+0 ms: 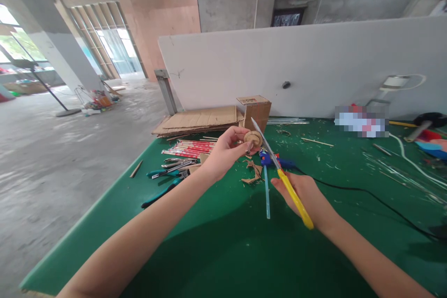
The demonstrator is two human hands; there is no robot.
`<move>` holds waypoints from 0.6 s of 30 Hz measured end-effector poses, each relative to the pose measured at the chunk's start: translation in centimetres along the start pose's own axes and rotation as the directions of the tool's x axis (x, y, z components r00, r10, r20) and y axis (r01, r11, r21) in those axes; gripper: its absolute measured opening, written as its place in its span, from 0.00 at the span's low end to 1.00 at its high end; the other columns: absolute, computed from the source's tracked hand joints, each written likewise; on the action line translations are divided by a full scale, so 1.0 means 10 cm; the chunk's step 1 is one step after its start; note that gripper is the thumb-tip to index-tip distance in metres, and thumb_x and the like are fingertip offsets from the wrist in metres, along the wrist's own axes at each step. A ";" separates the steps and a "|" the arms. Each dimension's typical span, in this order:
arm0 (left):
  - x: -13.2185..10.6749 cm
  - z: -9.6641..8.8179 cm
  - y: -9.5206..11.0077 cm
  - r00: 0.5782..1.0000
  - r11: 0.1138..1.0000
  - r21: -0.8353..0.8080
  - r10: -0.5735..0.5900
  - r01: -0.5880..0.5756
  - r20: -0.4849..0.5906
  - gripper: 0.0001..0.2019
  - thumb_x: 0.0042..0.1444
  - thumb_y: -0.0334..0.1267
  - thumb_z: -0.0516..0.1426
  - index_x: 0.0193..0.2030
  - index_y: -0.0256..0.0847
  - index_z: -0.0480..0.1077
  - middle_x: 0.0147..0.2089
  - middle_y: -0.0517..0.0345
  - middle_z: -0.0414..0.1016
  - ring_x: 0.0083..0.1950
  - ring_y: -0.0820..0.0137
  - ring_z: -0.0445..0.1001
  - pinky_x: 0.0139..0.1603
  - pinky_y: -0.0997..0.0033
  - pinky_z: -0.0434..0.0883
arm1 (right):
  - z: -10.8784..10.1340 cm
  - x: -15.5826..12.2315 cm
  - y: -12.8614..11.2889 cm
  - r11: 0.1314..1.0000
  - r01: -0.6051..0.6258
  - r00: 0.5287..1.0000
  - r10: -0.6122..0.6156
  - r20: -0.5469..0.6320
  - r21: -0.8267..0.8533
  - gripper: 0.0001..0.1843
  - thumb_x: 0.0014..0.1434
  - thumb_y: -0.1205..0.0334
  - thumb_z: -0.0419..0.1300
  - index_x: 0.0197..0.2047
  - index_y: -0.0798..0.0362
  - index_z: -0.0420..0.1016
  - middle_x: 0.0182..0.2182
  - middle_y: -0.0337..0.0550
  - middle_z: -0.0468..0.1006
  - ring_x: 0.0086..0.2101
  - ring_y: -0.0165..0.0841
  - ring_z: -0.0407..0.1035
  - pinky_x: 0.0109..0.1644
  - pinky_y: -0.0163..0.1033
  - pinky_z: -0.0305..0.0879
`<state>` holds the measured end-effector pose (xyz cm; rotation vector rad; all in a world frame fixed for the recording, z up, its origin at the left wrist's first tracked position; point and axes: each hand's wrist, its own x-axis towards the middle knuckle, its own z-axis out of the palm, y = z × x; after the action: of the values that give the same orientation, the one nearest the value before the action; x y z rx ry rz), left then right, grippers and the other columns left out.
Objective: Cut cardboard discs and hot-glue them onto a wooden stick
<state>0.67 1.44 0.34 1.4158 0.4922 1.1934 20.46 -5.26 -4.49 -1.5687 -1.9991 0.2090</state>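
My left hand (228, 151) is closed on a small round cardboard wheel (253, 138), with a short peg-like piece sticking out of its centre between the fingers. My right hand (302, 195) is closed round the yellow handle of scissors (292, 194), seen edge-on. Their pointed blades slant up and left and lie right beside the wheel's edge; I cannot tell whether they touch it. Below the blades a blue glue gun (275, 160) rests on the table, a clear glue stick (267, 195) pointing towards me. Torn cardboard scraps (254, 171) lie under my left hand.
On the green table (216, 242), pliers (164, 193) and red-wrapped sticks (188, 148) lie left. Flat cardboard (202, 118) and a cardboard box (257, 114) stand behind, before a white panel (296, 65). A black cord (363, 190) runs right, near clear sticks (401, 174).
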 end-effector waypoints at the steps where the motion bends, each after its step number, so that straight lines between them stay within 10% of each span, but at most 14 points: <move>1: 0.00 0.00 0.00 1.000 1.000 0.001 -0.008 0.008 -0.006 0.12 0.53 0.33 0.60 0.42 0.38 0.64 0.39 0.56 0.72 0.38 0.71 0.75 0.42 0.68 0.71 | 0.01 0.01 0.01 1.000 -0.006 1.000 0.006 -0.005 0.003 0.24 0.59 0.41 0.46 0.23 0.50 0.63 0.15 0.40 0.67 0.17 0.32 0.60 0.22 0.36 0.54; 18: -0.02 0.01 -0.06 0.994 0.998 -0.052 -0.046 0.041 -0.095 0.19 0.53 0.39 0.59 0.51 0.45 0.61 0.44 0.57 0.72 0.40 0.69 0.76 0.39 0.71 0.68 | 0.10 0.01 0.16 0.966 -0.023 0.995 -0.003 0.101 0.257 0.15 0.60 0.47 0.49 0.35 0.50 0.64 0.30 0.43 0.73 0.30 0.35 0.70 0.33 0.40 0.67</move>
<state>0.86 1.42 -0.25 1.3035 0.5530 1.2347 21.21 -4.46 -5.99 -1.4268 -1.9488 0.5399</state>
